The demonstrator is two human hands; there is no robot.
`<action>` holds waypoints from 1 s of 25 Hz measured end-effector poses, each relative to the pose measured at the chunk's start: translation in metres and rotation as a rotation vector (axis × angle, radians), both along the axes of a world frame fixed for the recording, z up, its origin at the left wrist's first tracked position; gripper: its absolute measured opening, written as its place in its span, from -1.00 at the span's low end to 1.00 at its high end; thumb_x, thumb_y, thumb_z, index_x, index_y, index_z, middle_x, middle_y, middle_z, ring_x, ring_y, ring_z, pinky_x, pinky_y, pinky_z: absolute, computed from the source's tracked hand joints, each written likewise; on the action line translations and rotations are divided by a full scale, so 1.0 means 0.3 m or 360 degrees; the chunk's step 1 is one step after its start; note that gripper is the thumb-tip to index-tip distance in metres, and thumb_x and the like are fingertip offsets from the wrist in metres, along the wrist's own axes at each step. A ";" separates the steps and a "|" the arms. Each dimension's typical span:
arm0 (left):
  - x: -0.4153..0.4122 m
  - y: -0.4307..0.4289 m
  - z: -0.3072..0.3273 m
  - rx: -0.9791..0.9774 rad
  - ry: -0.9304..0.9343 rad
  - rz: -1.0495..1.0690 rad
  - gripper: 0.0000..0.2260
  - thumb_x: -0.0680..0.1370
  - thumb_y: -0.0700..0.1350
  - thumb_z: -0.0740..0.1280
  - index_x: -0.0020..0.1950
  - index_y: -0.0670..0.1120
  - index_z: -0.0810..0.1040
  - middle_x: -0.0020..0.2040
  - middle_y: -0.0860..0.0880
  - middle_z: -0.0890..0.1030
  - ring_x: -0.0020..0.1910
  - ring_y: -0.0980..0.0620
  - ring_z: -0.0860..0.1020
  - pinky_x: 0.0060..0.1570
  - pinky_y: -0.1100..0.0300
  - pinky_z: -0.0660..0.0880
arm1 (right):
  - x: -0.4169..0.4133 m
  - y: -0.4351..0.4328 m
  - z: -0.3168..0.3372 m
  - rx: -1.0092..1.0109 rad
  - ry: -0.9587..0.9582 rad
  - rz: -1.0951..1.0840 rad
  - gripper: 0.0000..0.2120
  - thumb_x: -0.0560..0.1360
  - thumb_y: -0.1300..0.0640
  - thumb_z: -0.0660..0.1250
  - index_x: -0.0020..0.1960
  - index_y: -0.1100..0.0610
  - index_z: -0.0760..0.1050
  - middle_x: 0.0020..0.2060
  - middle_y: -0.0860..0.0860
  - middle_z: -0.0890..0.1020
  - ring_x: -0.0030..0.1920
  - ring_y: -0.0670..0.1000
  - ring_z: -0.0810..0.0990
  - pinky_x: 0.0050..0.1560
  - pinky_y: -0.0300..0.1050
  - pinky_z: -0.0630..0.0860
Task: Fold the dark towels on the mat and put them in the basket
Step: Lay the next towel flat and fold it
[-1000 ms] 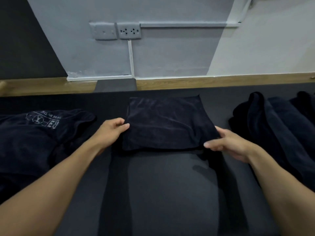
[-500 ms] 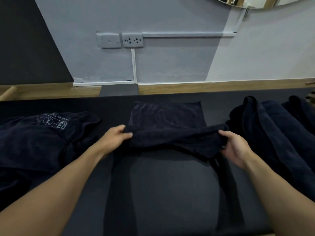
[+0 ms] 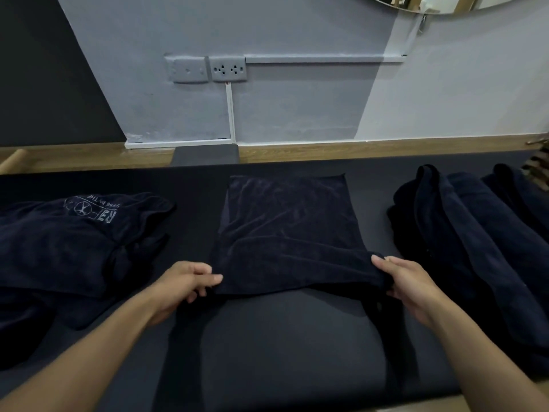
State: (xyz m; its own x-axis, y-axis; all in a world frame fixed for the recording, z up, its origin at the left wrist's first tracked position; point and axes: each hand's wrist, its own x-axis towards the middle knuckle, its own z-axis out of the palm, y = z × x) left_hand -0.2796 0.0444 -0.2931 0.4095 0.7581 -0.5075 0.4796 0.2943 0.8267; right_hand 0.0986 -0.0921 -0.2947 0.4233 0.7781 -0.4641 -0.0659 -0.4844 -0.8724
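Note:
A dark navy towel (image 3: 288, 221), folded to a rough square, lies in the middle of the black mat (image 3: 285, 346). Its near edge is lifted off the mat. My left hand (image 3: 184, 285) pinches the near left corner. My right hand (image 3: 407, 285) grips the near right corner, fingers curled under the cloth. A heap of dark towels (image 3: 71, 242) with a pale printed logo lies to the left. Another pile of dark towels (image 3: 475, 239) lies to the right. No basket shows in this view.
A strip of wooden floor (image 3: 297, 151) runs behind the mat along a grey wall with wall sockets (image 3: 227, 68). A woven edge (image 3: 539, 165) peeks in at the far right. The curved rim of a mirror (image 3: 439, 4) shows at the top.
The towel lay flat with both hands at its near corners. Both hands have since gripped those corners and raised the near edge. The view has tilted up a little.

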 end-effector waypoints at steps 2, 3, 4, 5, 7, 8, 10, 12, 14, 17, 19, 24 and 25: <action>-0.010 -0.074 -0.015 -0.0102 -0.0397 0.0449 -0.87 0.55 -0.19 0.34 -0.19 -0.11 0.48 -0.22 -0.09 0.63 -0.27 0.04 0.56 -0.38 0.21 0.34 | -0.008 -0.037 0.004 0.0076 0.0061 -0.0017 -0.82 0.56 0.05 0.34 -0.08 0.18 0.57 -0.11 0.12 0.70 -0.11 0.05 0.65 0.06 0.02 0.51; -0.016 -0.099 -0.017 -0.0120 -0.0502 0.0583 -0.88 0.58 -0.22 0.28 -0.16 -0.13 0.48 -0.19 -0.12 0.66 -0.24 -0.02 0.59 -0.37 0.18 0.35 | -0.014 -0.046 0.006 0.0142 0.0115 -0.0072 -0.82 0.58 0.08 0.32 -0.08 0.19 0.56 -0.12 0.11 0.71 -0.13 0.05 0.66 0.02 -0.01 0.53; -0.022 -0.114 -0.025 -0.0101 -0.0502 0.0649 -0.87 0.60 -0.23 0.25 -0.14 -0.14 0.49 -0.19 -0.14 0.66 -0.26 -0.05 0.59 -0.38 0.17 0.35 | -0.021 -0.048 0.008 0.0211 0.0166 -0.0130 -0.81 0.59 0.09 0.29 -0.09 0.19 0.56 -0.15 0.10 0.71 -0.14 0.05 0.67 -0.01 -0.02 0.53; -0.024 -0.126 -0.025 -0.0067 -0.0462 0.0679 -0.87 0.62 -0.22 0.24 -0.13 -0.15 0.49 -0.21 -0.14 0.65 -0.32 -0.04 0.58 -0.43 0.19 0.35 | -0.030 -0.047 0.011 0.0267 0.0172 -0.0173 -0.79 0.61 0.09 0.27 -0.11 0.18 0.55 -0.18 0.08 0.71 -0.16 0.05 0.66 -0.05 -0.03 0.53; -0.020 -0.133 -0.026 0.0014 -0.0318 0.0674 -0.88 0.64 -0.18 0.25 -0.08 -0.16 0.48 -0.22 -0.12 0.61 -0.43 -0.02 0.55 -0.54 0.25 0.34 | -0.050 -0.041 0.008 0.0285 0.0014 -0.0228 -0.75 0.63 0.06 0.25 -0.15 0.17 0.54 -0.26 0.04 0.68 -0.20 0.03 0.63 -0.14 -0.06 0.52; -0.017 -0.140 -0.024 0.0020 -0.0283 0.0676 -0.89 0.64 -0.17 0.25 -0.07 -0.15 0.46 -0.22 -0.09 0.62 -0.43 -0.04 0.56 -0.55 0.26 0.36 | -0.062 -0.040 0.006 0.0254 -0.0102 -0.0238 -0.73 0.63 0.05 0.25 -0.15 0.19 0.55 -0.29 0.03 0.66 -0.23 0.00 0.61 -0.19 -0.10 0.52; -0.014 -0.161 -0.017 -0.0051 -0.0296 0.0695 -0.87 0.64 -0.18 0.24 -0.10 -0.14 0.46 -0.29 -0.01 0.65 -0.34 -0.15 0.63 -0.50 0.22 0.46 | -0.079 -0.048 0.004 0.0139 -0.0324 -0.0210 -0.69 0.61 0.04 0.28 -0.15 0.27 0.53 -0.31 0.06 0.61 -0.29 -0.02 0.55 -0.25 -0.10 0.49; -0.020 -0.176 -0.007 -0.0125 -0.0278 0.0643 -0.89 0.61 -0.17 0.30 -0.09 -0.17 0.52 -0.23 -0.05 0.69 -0.27 -0.20 0.66 -0.43 0.18 0.54 | -0.080 -0.071 0.002 -0.0029 -0.0466 -0.0085 -0.66 0.56 0.03 0.35 -0.20 0.30 0.53 -0.33 0.10 0.60 -0.33 -0.01 0.53 -0.24 -0.07 0.46; -0.026 -0.178 0.002 -0.0159 -0.0159 0.0508 -0.86 0.54 -0.16 0.42 -0.04 -0.23 0.59 -0.10 -0.17 0.71 -0.27 -0.13 0.66 -0.37 0.21 0.57 | -0.065 -0.101 -0.004 -0.0256 -0.0546 0.0020 -0.68 0.53 0.04 0.39 -0.26 0.26 0.55 -0.39 0.06 0.61 -0.39 -0.05 0.55 -0.30 -0.10 0.49; -0.008 -0.145 0.016 -0.0050 -0.0135 0.0702 -0.89 0.47 -0.25 0.49 -0.12 -0.21 0.58 -0.18 -0.20 0.69 -0.32 -0.04 0.62 -0.37 0.26 0.57 | -0.036 -0.107 0.005 -0.0622 -0.0683 0.0033 -0.70 0.59 0.00 0.30 -0.17 0.21 0.52 -0.31 0.12 0.61 -0.31 0.07 0.61 -0.24 -0.02 0.59; 0.022 -0.105 0.032 0.0032 -0.0183 0.0978 -0.85 0.46 -0.35 0.45 -0.13 -0.17 0.52 -0.25 -0.15 0.61 -0.37 0.00 0.55 -0.41 0.27 0.51 | -0.048 -0.083 0.037 -0.0791 -0.0447 -0.0070 -0.76 0.64 0.01 0.22 -0.01 0.18 0.48 -0.31 0.19 0.62 -0.42 0.11 0.62 -0.43 -0.13 0.57; 0.100 -0.025 0.109 -0.0100 -0.0406 0.1292 -0.77 0.51 -0.45 0.31 0.01 -0.14 0.51 -0.18 -0.16 0.54 -0.34 0.01 0.46 -0.34 0.18 0.47 | -0.087 0.015 0.130 -0.0250 0.0041 -0.0278 -0.91 0.58 0.33 0.29 -0.04 0.22 0.39 -0.19 0.27 0.60 -0.48 0.07 0.63 -0.54 -0.22 0.52; 0.115 -0.006 0.138 -0.0089 -0.0457 0.1315 -0.77 0.51 -0.46 0.29 0.02 -0.16 0.51 -0.18 -0.16 0.53 -0.31 0.00 0.47 -0.36 0.18 0.52 | -0.089 0.042 0.154 -0.0101 0.0119 -0.0363 -0.86 0.55 0.39 0.30 -0.06 0.20 0.39 -0.21 0.24 0.58 -0.48 0.05 0.60 -0.53 -0.22 0.53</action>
State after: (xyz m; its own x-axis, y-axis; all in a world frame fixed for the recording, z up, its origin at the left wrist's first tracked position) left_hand -0.2451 0.0427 -0.2516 -0.1418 0.8458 -0.5143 -0.1295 0.4992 0.8568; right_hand 0.0720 -0.0794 -0.2485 0.5473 0.6347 -0.5456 -0.2429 -0.5035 -0.8292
